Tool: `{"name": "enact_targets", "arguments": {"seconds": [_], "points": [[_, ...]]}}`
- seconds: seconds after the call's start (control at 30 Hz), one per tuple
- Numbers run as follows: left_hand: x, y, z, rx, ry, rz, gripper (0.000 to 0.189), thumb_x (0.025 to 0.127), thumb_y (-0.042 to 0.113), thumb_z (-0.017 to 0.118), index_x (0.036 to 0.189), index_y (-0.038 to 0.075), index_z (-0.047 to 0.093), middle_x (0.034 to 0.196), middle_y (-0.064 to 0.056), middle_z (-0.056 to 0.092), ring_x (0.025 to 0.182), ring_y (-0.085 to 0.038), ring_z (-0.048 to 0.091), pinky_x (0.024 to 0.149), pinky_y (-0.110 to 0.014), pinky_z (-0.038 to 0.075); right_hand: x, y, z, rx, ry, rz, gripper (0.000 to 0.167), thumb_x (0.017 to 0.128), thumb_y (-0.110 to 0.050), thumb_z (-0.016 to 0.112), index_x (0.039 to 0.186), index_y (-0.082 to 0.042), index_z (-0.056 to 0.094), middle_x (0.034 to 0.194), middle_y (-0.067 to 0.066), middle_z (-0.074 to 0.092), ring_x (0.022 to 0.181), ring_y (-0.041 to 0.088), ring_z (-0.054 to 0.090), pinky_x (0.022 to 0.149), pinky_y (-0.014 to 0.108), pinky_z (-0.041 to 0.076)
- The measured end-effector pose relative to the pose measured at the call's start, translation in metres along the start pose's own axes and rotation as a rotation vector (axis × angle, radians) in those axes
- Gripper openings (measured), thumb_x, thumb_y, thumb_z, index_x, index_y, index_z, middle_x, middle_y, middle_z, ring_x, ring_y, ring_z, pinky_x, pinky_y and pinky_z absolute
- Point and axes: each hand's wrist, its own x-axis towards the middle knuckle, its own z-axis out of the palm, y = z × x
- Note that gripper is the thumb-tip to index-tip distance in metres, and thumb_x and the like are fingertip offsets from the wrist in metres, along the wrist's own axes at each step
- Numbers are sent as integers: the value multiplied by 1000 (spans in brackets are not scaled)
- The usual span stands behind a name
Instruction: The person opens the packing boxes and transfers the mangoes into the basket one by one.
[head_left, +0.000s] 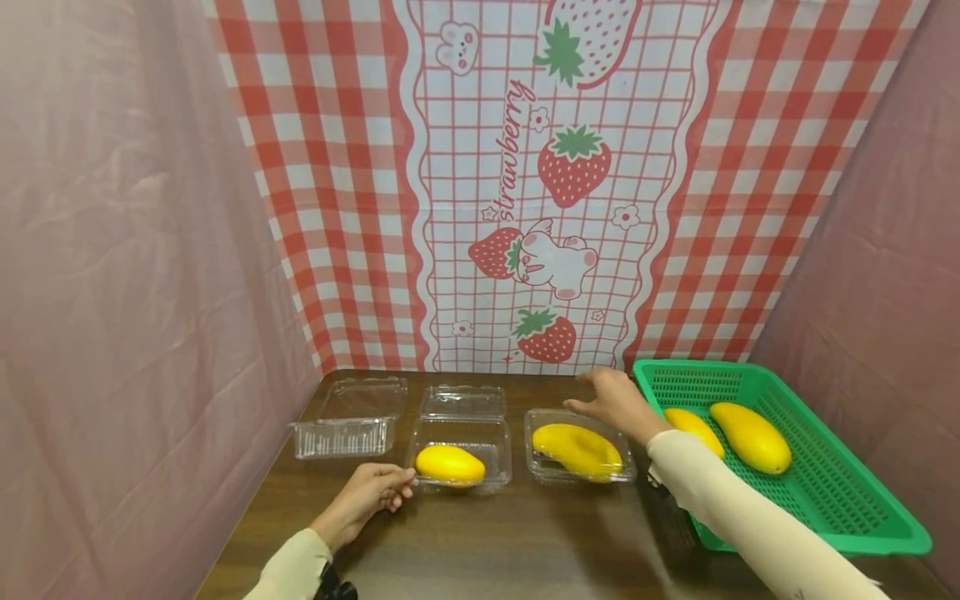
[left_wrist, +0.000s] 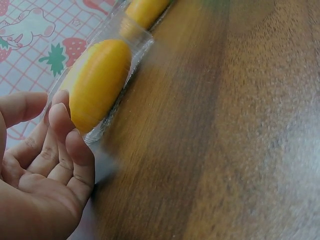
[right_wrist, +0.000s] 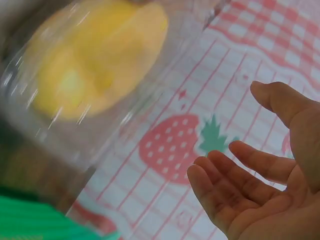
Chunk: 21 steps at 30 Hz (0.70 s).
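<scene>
Right now a yellow mango is lying crosswise in the middle container, toward its near left part, and the container's clear lid is standing open behind it. Your left hand is pinching that container at its near left corner: your thumb and forefinger are meeting at the plastic edge, while your other fingers are curling below. Just to the right, a second mango is resting in the right container, showing through clear plastic. Your right hand is hovering by that container's far right side, touching nothing, with thumb and fingers spreading apart. On the far left, the left container is sitting with its lid tilting back. Beyond your right sleeve, a green basket is holding two more mangoes: one is lying in plain sight, and the other is hiding partly behind your forearm. Everything is standing on a brown table; a strawberry-print cloth is hanging behind, and pink fabric is draping both sides.
</scene>
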Motion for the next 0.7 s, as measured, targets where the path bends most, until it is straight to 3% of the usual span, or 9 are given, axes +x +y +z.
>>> {"name": "enact_targets", "arguments": {"seconds": [0.3, 0.47, 0.7], "points": [[-1, 0, 0, 5, -1, 1, 33, 99, 22, 70, 104, -11, 70, 78, -3, 69, 64, -8, 56, 61, -23, 51, 8, -48, 30, 71, -80, -31, 52, 88, -33, 83, 122, 4, 70, 117, 17, 71, 107, 34, 67, 93, 50, 55], [-1, 1, 1, 4, 0, 5, 32, 99, 21, 69, 104, -11, 70, 78, -4, 69, 64, -9, 56, 62, -23, 51, 11, -76, 49, 65, -77, -120, 51, 85, -35, 86, 117, 2, 72, 109, 13, 73, 97, 28, 67, 87, 45, 56], [0, 0, 1, -1, -3, 11, 30, 100, 19, 68, 104, -11, 69, 78, -3, 68, 64, -9, 56, 62, -23, 51, 14, -106, 77, 116, -139, -196, 54, 85, -34, 86, 118, 7, 71, 111, 20, 72, 101, 33, 68, 88, 47, 57]]}}
